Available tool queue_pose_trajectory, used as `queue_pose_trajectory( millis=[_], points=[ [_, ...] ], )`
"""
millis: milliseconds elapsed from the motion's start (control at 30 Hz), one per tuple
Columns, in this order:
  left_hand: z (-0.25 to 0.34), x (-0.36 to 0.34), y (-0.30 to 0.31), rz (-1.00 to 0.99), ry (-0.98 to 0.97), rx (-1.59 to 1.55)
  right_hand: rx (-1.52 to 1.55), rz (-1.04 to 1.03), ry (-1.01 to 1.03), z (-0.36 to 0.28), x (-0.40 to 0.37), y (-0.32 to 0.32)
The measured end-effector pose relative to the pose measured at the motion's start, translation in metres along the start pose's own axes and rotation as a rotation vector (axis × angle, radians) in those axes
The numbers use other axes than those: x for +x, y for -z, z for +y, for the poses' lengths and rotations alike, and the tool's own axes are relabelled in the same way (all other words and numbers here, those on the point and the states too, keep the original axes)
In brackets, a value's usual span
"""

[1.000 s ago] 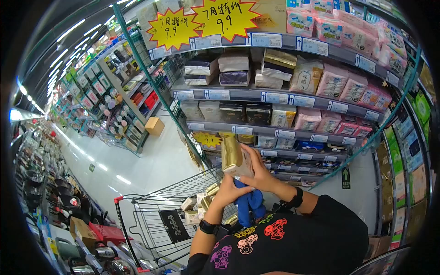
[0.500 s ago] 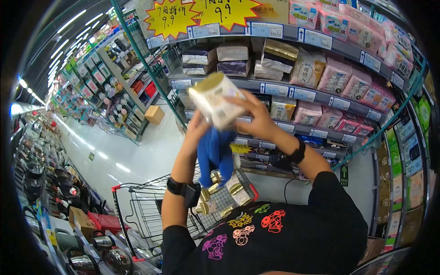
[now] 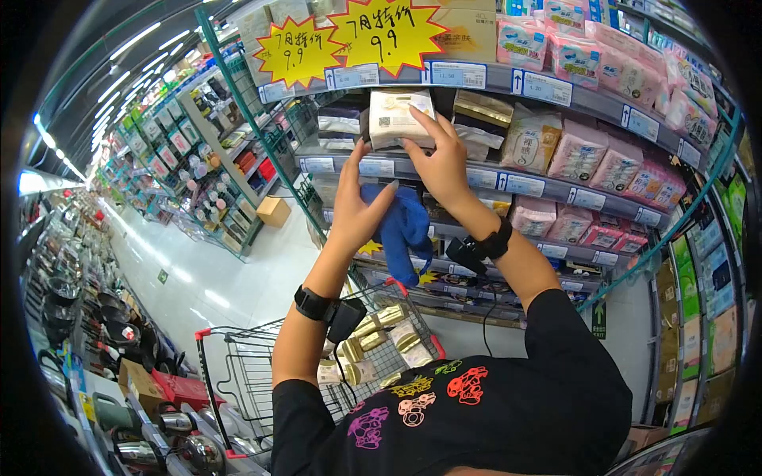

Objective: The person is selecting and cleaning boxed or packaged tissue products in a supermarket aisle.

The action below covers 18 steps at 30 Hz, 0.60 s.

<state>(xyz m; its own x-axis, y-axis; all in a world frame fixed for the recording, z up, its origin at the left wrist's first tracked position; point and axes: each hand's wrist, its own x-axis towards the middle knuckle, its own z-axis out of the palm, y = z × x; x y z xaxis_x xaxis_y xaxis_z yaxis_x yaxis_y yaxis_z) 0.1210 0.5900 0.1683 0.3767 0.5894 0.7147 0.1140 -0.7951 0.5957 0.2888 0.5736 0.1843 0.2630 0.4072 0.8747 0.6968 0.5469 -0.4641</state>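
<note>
A white and gold package rests on the upper middle shelf, between other packs. My right hand touches its right front side with spread fingers. Just below and left of the package is my left hand, its thumb apart from the fingers and nothing gripped in it. A blue cloth item hangs beside my left hand; how it is held up is hidden. More gold and white packages lie in the wire shopping cart below.
Pink packs fill the shelves to the right. Yellow price signs hang above. A cardboard box stands on the aisle floor. Pots and kettles line the left side. A cable runs down from my right wrist.
The package has moved from in front of me up and forward onto the shelf. My left hand has come off it and opened; my right hand now only touches its side.
</note>
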Motion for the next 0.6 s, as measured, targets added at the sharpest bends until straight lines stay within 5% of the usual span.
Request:
queue_pose_trajectory(
  millis=[167, 300, 600],
  points=[
    [-0.001, 0.009, -0.020, -0.014, 0.050, -0.090, -0.085, 0.078, 0.064, 0.017, 0.005, -0.005],
    [-0.008, 0.022, -0.029, -0.003, -0.165, 0.152, -0.029, 0.132, -0.022, 0.028, 0.012, -0.009],
    [-0.027, 0.057, -0.040, 0.034, -0.182, 0.184, -0.083, 0.168, 0.008, 0.043, 0.035, -0.012]
  ],
)
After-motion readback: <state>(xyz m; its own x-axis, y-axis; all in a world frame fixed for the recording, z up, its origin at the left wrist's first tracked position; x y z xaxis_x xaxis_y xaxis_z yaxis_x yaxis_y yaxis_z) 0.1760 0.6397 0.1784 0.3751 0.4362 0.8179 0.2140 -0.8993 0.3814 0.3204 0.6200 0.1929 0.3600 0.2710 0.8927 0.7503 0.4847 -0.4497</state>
